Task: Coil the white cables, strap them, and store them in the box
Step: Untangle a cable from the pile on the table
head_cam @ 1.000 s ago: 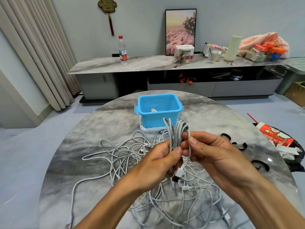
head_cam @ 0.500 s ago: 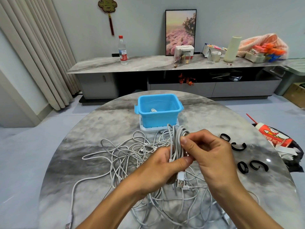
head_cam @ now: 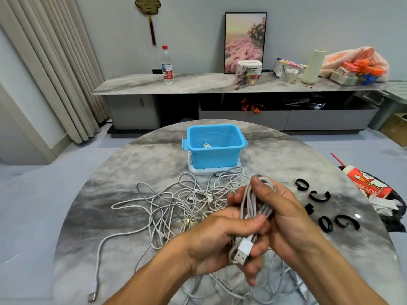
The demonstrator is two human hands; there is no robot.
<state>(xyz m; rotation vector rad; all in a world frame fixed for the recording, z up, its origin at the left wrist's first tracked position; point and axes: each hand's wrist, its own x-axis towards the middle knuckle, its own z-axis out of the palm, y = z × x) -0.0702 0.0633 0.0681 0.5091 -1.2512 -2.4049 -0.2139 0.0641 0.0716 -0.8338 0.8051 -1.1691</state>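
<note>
Now holding coiled cable (head_cam: 253, 205) upright above near worktop (head_cam: 114, 188), long axis near-to-far. Left hand (head_cam: 215, 243) gripping lower end beside USB plug (head_cam: 242, 252); right hand (head_cam: 284, 214) wrapping upper loops. Lying right of grip, nearer right hand: black straps (head_cam: 319, 197). Sitting far centre: blue box (head_cam: 214, 148). Sprawling left: loose cables (head_cam: 167, 208).
</note>
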